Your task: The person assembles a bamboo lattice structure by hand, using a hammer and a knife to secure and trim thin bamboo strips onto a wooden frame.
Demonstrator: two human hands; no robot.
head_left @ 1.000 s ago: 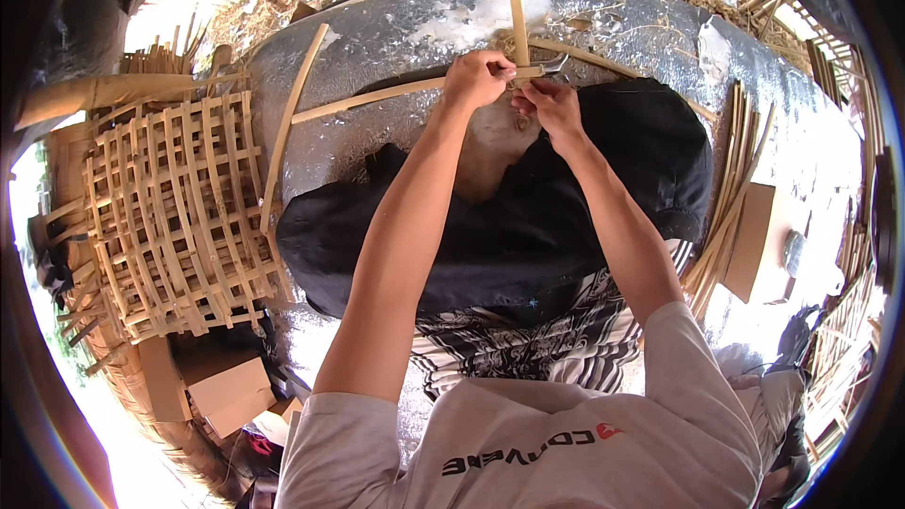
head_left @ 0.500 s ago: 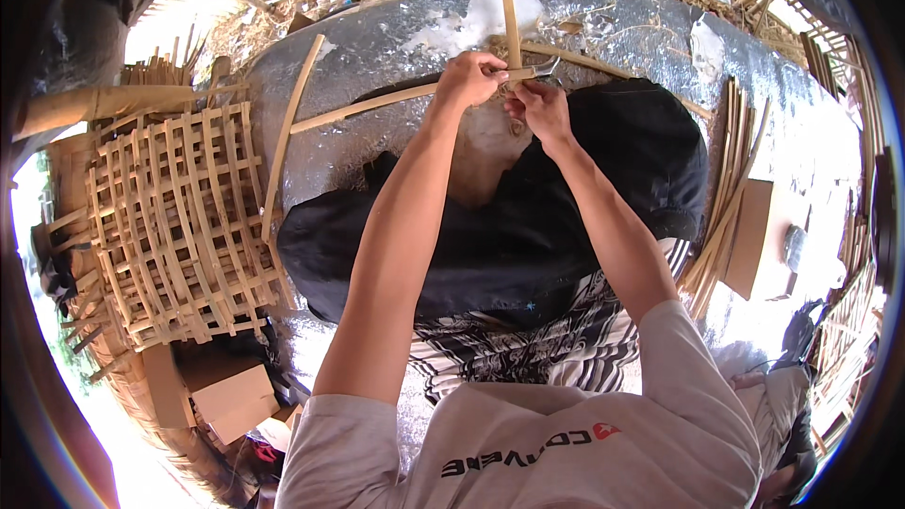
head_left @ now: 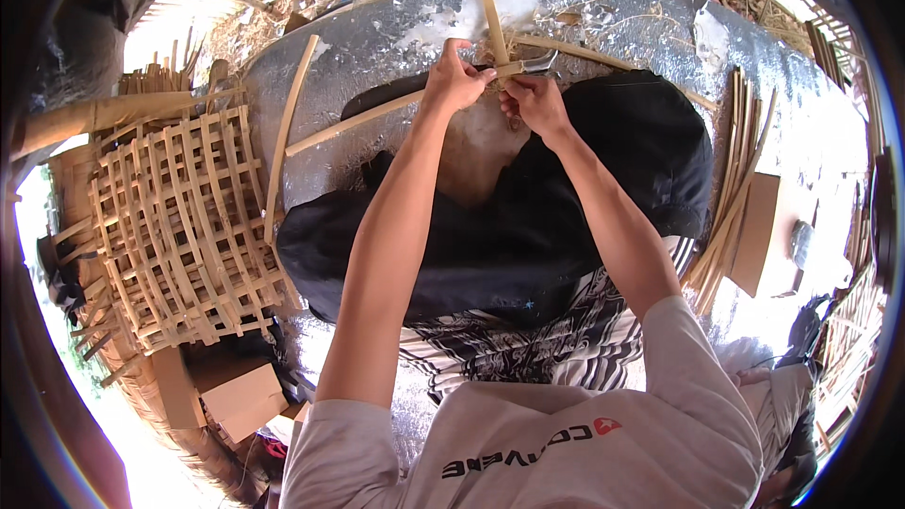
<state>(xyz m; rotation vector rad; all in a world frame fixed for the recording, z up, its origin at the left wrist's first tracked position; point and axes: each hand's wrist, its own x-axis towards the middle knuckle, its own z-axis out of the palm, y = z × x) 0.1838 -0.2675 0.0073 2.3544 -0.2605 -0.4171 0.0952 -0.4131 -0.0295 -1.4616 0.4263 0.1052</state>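
Note:
My left hand (head_left: 454, 82) is closed in a pinch on a pale bamboo strip, beside the point where strips cross. One upright bamboo strip (head_left: 488, 5) rises from that crossing toward the far edge. Close on the right, my right hand (head_left: 534, 104) has its fingers bent and pressed together at the same spot. A shiny metal tool (head_left: 539, 62) with a bright curved end sticks out just above it; its grip is hidden. Under my hands a long bamboo strip (head_left: 358, 121) runs to the left. Black cloth (head_left: 424, 259) covers my lap below.
At left lies a woven bamboo lattice (head_left: 179, 217), with a loose curved strip (head_left: 290, 123) beside it. Cardboard (head_left: 243, 401) stands at lower left. Several bamboo strips (head_left: 731, 198) and another cardboard piece (head_left: 754, 236) are at right, on a silvery sheet (head_left: 650, 28).
The upright strip's top has swung left. Both hands have shifted slightly left, and my left forefinger now points upward. The metal tool has moved a little left with the right hand.

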